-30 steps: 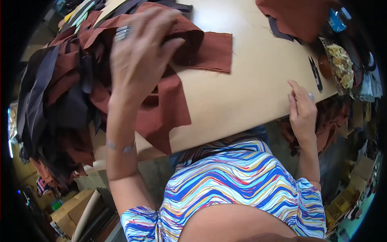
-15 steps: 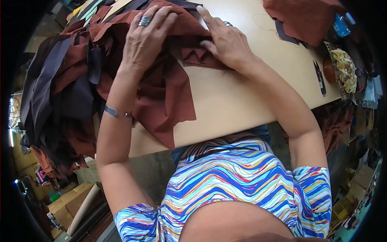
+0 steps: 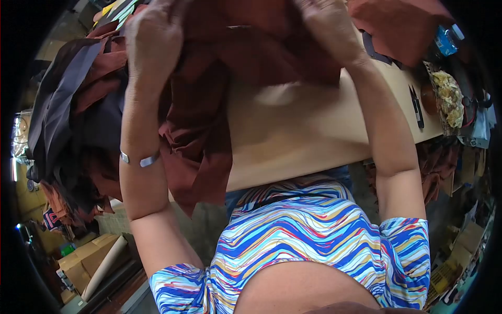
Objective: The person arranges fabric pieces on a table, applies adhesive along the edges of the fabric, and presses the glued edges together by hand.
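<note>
A reddish-brown cloth (image 3: pixel 261 52) is lifted above the table (image 3: pixel 293 136) at the top of the view, stretched between both hands. My left hand (image 3: pixel 154 39) is closed on its left part, fingers partly cut off by the frame's top. On its right part my right hand (image 3: pixel 332 29) is closed too, slightly blurred. More brown cloth (image 3: pixel 204 152) hangs below my left hand and over the table's front edge. A heap of dark and brown cloth pieces (image 3: pixel 68 94) lies to the left of my left forearm.
Another brown cloth (image 3: pixel 400 26) lies at the back right. Black thread snips (image 3: pixel 417 107) rest near the right edge, beside a yellowish lumpy object (image 3: pixel 447 97) and a blue-labelled bottle (image 3: pixel 446 42). Cardboard boxes (image 3: pixel 91 259) stand at the lower left.
My right hand has come from the right edge to the cloth. Both hands have since closed on it and raised it off the table, moving apart.
</note>
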A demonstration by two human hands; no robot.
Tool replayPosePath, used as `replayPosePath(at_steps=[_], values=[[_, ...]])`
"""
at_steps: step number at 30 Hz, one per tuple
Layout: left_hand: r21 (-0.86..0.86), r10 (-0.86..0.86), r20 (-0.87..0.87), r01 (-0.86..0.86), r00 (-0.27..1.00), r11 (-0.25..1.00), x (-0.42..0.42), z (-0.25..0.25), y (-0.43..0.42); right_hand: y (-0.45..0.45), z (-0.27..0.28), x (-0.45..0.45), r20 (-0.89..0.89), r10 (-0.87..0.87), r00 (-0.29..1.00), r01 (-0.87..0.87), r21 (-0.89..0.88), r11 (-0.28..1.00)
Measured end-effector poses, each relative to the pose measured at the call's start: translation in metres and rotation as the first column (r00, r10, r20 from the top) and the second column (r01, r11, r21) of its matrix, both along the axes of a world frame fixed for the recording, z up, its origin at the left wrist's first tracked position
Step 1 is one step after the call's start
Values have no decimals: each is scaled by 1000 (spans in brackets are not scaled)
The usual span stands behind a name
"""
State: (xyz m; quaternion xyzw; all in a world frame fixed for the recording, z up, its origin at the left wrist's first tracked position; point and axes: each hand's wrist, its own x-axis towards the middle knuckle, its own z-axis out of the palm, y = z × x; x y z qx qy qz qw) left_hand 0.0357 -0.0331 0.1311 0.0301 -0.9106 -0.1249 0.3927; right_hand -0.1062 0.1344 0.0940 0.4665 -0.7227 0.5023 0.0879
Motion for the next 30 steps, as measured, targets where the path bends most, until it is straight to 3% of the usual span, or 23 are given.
replayPosePath(at_steps=[1, 2, 3, 4, 5, 7, 8, 11, 15, 18, 19, 21, 23, 25, 27, 28, 29, 30], values=[[-64, 141, -119, -149, 983, 987, -1, 2, 8, 1, 3, -3, -27, 9, 1000, -12, -83, 997], [100, 238, -13, -236, 971, 967, 2, 3, -7, 2, 7, -5, -57, 16, 998, -26, -162, 987], [-267, 218, -263, -288, 940, 920, 0, -6, -22, 8, 17, -4, -36, 52, 998, -56, -117, 992], [-568, 93, -479, -389, 873, 725, -3, -11, -22, 10, 21, -6, -16, 100, 995, -101, -108, 989], [-582, -47, -331, -164, 943, 796, 3, -21, -11, 12, 24, -8, 6, 147, 989, -146, -100, 984], [-487, -199, -118, 118, 973, 865, 11, -41, 34, 10, 23, -18, -39, 251, 967, -254, -134, 958], [-410, -203, -56, 163, 978, 897, 11, -58, 44, 11, 23, -21, -117, 270, 956, -285, -140, 948], [62, -129, 174, 120, 976, 991, 8, -100, 30, 17, 26, -30, -329, 247, 911, -299, -118, 947], [-35, -163, 192, 173, 968, 984, -21, -130, -10, 10, 15, -51, -507, 122, 853, -220, -138, 966], [-321, -207, 45, 210, 977, 924, -77, -115, -39, 12, 19, -65, -700, -5, 714, -121, -131, 984], [-484, -132, -15, 108, 991, 868, -90, -92, -35, 15, 27, -59, -728, -15, 686, -116, -129, 985], [-472, -87, 53, 102, 995, 876, -116, -73, -43, 20, 38, -40, -824, -61, 563, -14, -83, 996], [-441, -86, 385, 265, 919, 858, -114, -75, -62, 16, 29, -18, -881, -28, 471, 71, 6, 997], [-364, -62, 671, 401, 739, 840, -106, -74, -85, 8, -13, 3, -856, 102, 506, 20, 129, 991], [-245, -21, 882, 498, 470, 832, -91, -73, -106, 7, -56, 31, -755, 283, 592, -22, 335, 942], [-180, -58, 854, 399, 517, 899, -76, -80, -97, 13, -68, 42, -638, 409, 652, -80, 479, 874], [-99, -98, 814, 303, 572, 948, -60, -86, -87, 18, -77, 52, -608, 421, 673, -143, 451, 881], [53, -102, 593, 87, 799, 995, -25, -96, -63, 22, -83, 60, -577, 435, 692, -203, 422, 883]])
